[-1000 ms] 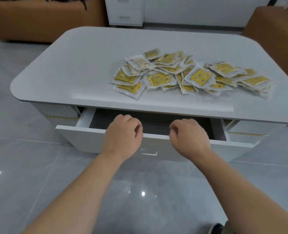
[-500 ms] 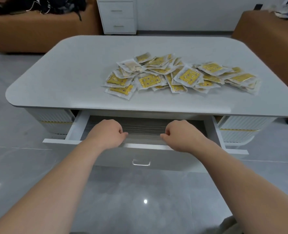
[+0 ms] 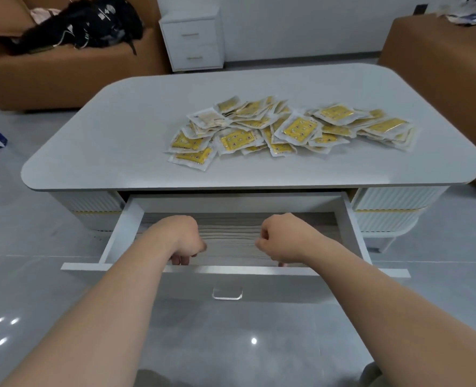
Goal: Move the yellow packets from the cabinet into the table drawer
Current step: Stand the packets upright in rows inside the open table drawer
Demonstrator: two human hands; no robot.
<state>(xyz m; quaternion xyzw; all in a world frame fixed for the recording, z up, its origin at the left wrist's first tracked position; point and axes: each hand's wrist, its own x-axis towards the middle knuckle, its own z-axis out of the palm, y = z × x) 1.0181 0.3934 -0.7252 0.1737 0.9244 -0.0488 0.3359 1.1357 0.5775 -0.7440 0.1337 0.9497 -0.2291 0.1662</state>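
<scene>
A pile of several yellow packets point(image 3: 287, 129) in clear wrappers lies on the right half of the white table point(image 3: 136, 135). Below the tabletop the table drawer point(image 3: 231, 283) is pulled far out, and its grey wood-grain bottom shows with nothing on it. My left hand point(image 3: 181, 238) and my right hand point(image 3: 281, 238) both hook their curled fingers over the inner side of the drawer's front panel, left and right of its middle. A small clear handle point(image 3: 227, 294) sits on the panel's outer face below the hands.
A brown sofa point(image 3: 63, 71) with a black bag point(image 3: 86, 23) stands behind the table on the left. A white cabinet point(image 3: 192, 40) with two drawers is against the far wall. Another brown seat point(image 3: 443, 74) is at the right. Glossy grey floor surrounds the table.
Both hands have pulled the drawer further out towards me, so much more of its bottom shows. The packets have not moved.
</scene>
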